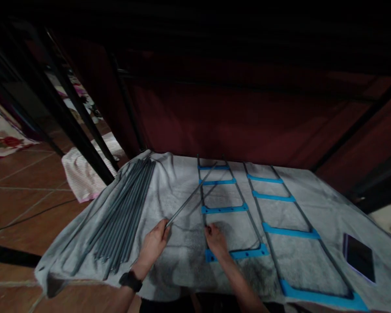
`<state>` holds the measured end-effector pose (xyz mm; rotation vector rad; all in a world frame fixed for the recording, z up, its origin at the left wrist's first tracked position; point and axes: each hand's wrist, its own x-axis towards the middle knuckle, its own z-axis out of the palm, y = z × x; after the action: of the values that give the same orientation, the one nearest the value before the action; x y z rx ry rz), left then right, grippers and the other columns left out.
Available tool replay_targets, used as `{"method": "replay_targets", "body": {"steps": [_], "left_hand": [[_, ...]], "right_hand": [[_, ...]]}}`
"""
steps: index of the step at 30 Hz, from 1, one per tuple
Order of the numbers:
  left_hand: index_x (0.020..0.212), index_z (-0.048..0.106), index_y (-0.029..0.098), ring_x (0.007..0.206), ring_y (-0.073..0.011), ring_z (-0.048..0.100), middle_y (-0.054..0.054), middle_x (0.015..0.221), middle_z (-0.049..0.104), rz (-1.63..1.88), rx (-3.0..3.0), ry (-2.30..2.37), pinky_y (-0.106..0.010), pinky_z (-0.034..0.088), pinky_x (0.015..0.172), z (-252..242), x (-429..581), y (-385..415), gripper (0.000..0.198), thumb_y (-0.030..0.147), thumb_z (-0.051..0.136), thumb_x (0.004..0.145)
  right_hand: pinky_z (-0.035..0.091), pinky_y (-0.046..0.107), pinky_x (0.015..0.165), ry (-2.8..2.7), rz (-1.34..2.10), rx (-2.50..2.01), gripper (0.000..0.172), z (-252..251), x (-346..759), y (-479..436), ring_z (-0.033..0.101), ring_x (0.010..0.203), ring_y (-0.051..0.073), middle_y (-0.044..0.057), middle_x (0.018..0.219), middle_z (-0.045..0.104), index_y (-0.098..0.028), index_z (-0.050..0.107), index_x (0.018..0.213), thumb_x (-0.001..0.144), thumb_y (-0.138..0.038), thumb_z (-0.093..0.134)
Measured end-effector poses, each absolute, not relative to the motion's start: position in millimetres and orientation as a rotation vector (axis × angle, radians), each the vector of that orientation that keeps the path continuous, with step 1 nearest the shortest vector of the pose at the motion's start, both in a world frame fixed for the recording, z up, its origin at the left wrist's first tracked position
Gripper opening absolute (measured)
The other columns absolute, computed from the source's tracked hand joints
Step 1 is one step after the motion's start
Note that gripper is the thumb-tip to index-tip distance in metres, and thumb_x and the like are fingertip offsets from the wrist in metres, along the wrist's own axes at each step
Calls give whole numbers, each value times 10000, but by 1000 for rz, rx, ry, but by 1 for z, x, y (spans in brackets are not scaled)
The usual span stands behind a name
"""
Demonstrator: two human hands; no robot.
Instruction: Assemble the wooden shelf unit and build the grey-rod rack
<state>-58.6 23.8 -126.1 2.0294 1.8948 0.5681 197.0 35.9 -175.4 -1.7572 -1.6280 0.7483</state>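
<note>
My left hand (154, 243), with a black watch on its wrist, is closed on the near end of a thin grey rod (190, 195) that slants up to the right across a ladder-like frame (224, 208) of grey rods and blue crosspieces. My right hand (217, 241) rests on that frame's near left corner, fingers curled at the left rail just above the nearest blue crosspiece (237, 253). A second, longer ladder frame (289, 232) lies to the right. Everything lies on a grey cloth (179, 182) spread over a low surface.
A bundle of several loose grey rods (124, 213) lies on the cloth's left side. A dark phone (360, 257) lies at the right edge. Behind stands a dark red panel (234, 121) with black bars (68, 117). Tiled floor (22, 195) and a white-pink cloth (81, 174) are at left.
</note>
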Motion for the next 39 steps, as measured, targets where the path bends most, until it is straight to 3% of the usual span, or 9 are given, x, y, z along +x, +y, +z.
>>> {"method": "replay_targets", "body": {"steps": [6,10,15,22,31,36,39], "left_hand": [[1158,541,196,970,-212,687,-80,1066,705,555,2224,1621,-335,523,845,-114,-35,21,312,317,304,996],[1209,559,197,1013,-216,671,-81,1122,700,495,2318,1442,-356,516,891,-116,-11,16,334,281,318,994],[1267,580,227,1074,-226,647,-88,1209,678,408,2325,1359,-363,500,921,-124,10,10,376,274,326,994],[1268,604,227,1072,-231,651,-91,1202,680,449,2246,1423,-367,495,949,-122,24,14,397,341,337,998],[1237,589,253,1083,-212,654,-52,1198,692,592,2049,1316,-347,495,972,-115,73,8,359,402,421,957],[1166,518,172,917,-241,681,-104,1041,689,824,1773,1647,-391,546,840,-135,66,14,416,492,435,913],[1152,521,161,1041,-277,659,-142,1120,665,679,1848,1694,-409,533,879,-154,66,12,379,427,434,896]], "right_hand": [[529,378,738,-915,1369,-1471,411,-159,236,32,654,850,246,78,909,705,-212,660,963,696,-524,649],[529,399,828,-544,1538,-1224,443,-139,259,29,664,929,250,88,986,715,-222,655,987,616,-438,764],[529,420,908,-473,1470,-1135,329,-124,283,24,681,891,234,72,889,719,-207,665,888,658,-422,759],[595,427,833,-510,1178,-1193,311,-91,339,20,692,726,212,31,753,697,-225,639,808,667,-470,767],[593,414,824,-542,1326,-1154,344,-73,349,7,706,798,226,70,838,735,-179,690,827,624,-421,827],[579,361,844,-537,1104,-1181,343,-56,381,8,697,787,196,47,808,720,-182,671,768,625,-444,838],[581,372,825,-596,968,-1224,391,-45,407,10,695,762,202,39,809,717,-197,663,821,622,-489,831]]}}
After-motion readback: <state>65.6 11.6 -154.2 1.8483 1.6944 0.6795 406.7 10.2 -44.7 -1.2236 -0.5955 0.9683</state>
